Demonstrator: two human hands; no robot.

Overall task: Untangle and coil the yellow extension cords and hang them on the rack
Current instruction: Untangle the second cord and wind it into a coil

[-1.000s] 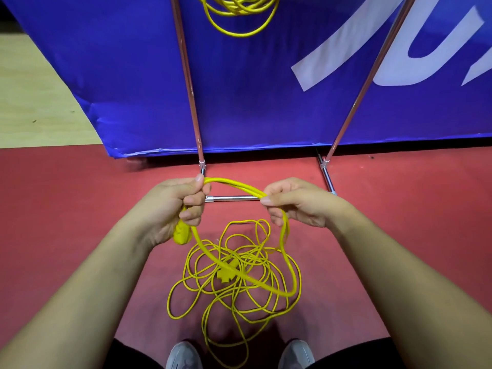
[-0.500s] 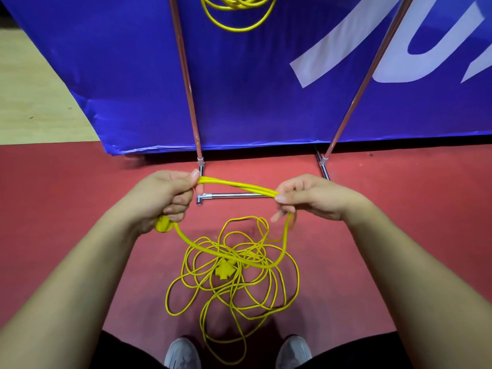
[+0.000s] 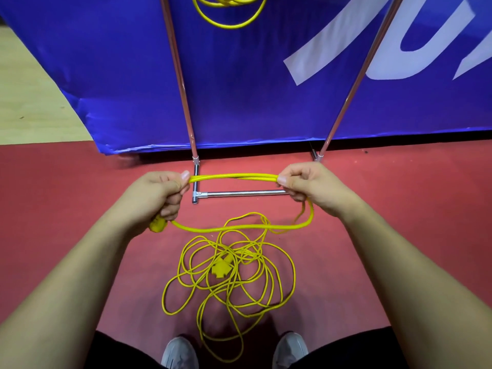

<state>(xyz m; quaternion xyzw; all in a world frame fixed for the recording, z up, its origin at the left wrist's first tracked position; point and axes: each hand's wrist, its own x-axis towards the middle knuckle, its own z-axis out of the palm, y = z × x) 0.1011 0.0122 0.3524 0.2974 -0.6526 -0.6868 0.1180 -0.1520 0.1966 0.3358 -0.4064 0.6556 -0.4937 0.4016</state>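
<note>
Yellow extension cord [image 3: 229, 272] tangled on red floor [image 3: 66, 198], one loop stretched between left hand [image 3: 157, 194] and right hand [image 3: 306, 182], both gripping it, blue banner [image 3: 239, 83] behind rack [image 3: 243, 193], coiled cord [image 3: 229, 12] hanging above.

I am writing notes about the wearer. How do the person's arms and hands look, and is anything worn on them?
Both forearms are bare to the picture's edge: no sleeve shows on the left arm or the right arm. The left hand and the right hand wear no gloves, and no ring, watch or bracelet is visible. The thumbnails look short and unpainted.
</note>
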